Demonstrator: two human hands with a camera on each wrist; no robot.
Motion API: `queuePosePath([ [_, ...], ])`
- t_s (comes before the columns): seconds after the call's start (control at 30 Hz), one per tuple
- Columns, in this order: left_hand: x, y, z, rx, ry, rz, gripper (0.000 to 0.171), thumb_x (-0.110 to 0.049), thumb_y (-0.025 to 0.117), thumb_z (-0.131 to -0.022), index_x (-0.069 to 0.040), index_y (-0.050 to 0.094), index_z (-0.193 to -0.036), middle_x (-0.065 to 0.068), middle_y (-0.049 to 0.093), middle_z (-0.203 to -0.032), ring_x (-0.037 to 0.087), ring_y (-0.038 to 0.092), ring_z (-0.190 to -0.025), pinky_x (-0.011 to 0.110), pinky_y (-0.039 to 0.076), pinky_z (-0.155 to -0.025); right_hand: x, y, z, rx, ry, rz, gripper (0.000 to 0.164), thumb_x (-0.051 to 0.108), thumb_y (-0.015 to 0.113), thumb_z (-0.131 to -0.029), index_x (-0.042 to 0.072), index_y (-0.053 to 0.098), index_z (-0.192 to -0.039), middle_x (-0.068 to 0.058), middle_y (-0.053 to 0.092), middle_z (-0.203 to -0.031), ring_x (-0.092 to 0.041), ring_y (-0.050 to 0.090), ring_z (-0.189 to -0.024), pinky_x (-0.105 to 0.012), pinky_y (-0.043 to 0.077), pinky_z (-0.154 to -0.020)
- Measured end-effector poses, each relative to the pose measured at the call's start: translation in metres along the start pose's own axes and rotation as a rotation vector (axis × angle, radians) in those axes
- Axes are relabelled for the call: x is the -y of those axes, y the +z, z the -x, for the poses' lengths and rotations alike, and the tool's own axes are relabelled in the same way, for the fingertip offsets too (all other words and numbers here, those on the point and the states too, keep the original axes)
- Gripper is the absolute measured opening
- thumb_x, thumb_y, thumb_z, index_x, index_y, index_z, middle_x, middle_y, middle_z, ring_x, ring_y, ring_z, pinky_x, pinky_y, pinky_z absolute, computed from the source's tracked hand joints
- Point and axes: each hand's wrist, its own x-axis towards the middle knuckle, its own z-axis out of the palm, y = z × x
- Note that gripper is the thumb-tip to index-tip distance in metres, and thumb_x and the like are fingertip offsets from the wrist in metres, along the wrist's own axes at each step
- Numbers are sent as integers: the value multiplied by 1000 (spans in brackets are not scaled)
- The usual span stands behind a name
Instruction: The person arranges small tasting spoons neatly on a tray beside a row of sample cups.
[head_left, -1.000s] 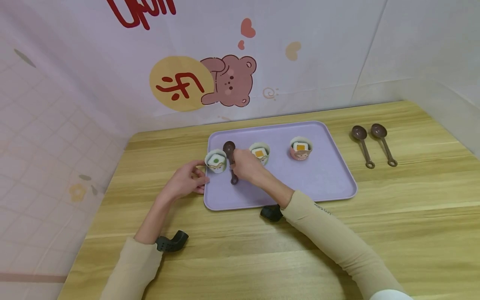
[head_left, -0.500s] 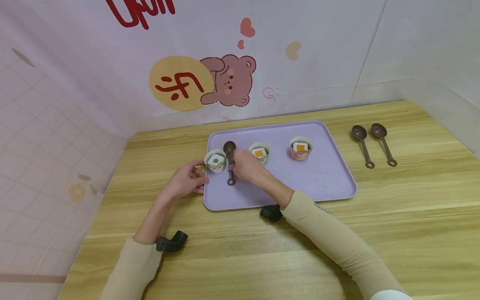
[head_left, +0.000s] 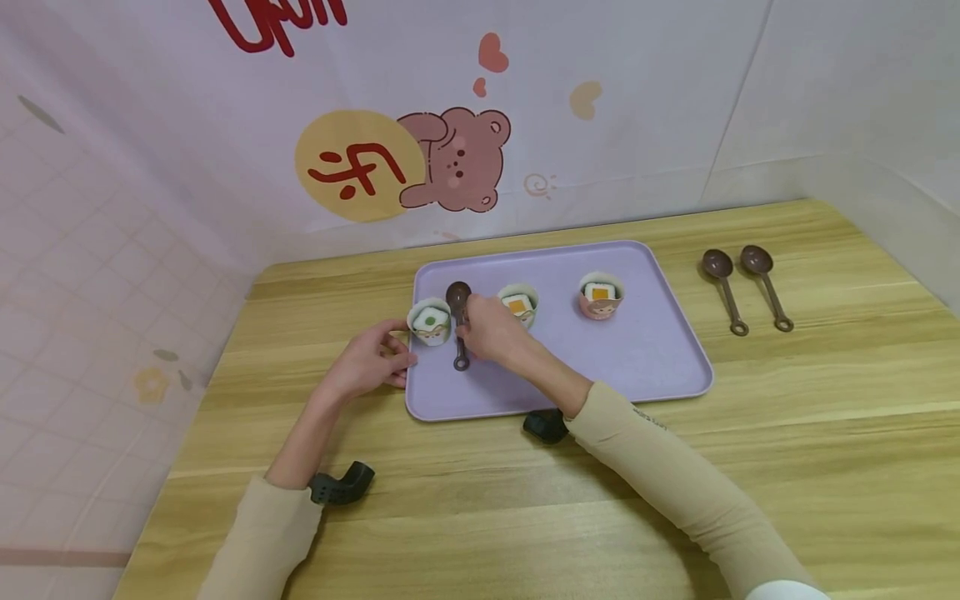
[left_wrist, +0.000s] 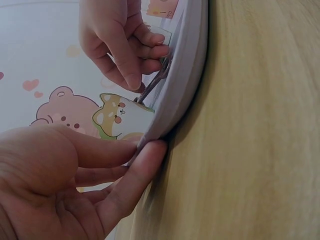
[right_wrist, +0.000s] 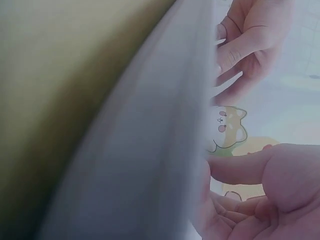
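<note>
On the lilac tray (head_left: pixel 592 367) a brown spoon (head_left: pixel 461 354) lies between two paper cups. My right hand (head_left: pixel 491 329) pinches the middle of its handle, hiding part of it. My left hand (head_left: pixel 367 362) grips the tray's left rim, thumb and fingers meeting at the edge in the left wrist view. Near those fingers stands a dog-print cup (head_left: pixel 431 336) holding a white square piece with a green dot. Right of my right hand is a cup (head_left: pixel 529 305) with a white and orange square. The right wrist view shows my right hand (right_wrist: pixel 250 200) beyond the tray's blurred underside.
A pink cup (head_left: pixel 599 309) with another white and orange square stands towards the tray's right. Two more brown spoons, a nearer one (head_left: pixel 726 293) and a farther one (head_left: pixel 768 289), lie on the wooden table (head_left: pixel 465 508) right of the tray. A printed wall cloth (head_left: pixel 630 167) rises behind.
The spoon's handle end has swung slightly left under my right hand, so the spoon lies straighter. My left hand has stayed at the tray's rim.
</note>
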Motion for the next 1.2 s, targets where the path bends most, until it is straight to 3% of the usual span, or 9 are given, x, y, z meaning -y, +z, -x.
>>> queuePosePath([
  [0.27, 0, 0, -1, 1, 2, -11, 57, 4, 61, -98, 8, 36, -149, 24, 60, -105, 17, 66, -67, 34, 65, -65, 0, -3, 4, -45, -49, 40, 14, 10, 62, -98, 0, 57, -91, -7, 58, -73, -16, 54, -60, -25, 43, -50],
  [0.7, 2, 1, -2, 0, -18, -31, 55, 2, 61, -98, 5, 38, -148, 23, 60, -107, 18, 67, -68, 33, 65, -66, 4, -7, 15, -25, -78, 7, 18, 11, 61, -99, -4, 59, -109, -11, 66, -84, -15, 58, -60, -23, 47, -50],
  [1.2, 3, 0, -2, 5, 4, -50, 56, 2, 60, -99, 6, 36, -149, 24, 60, -106, 18, 67, -70, 33, 65, -66, 13, -21, 32, -58, -135, 1, 17, 14, 61, -100, -1, 58, -109, -5, 63, -73, -14, 56, -57, -24, 45, -47],
])
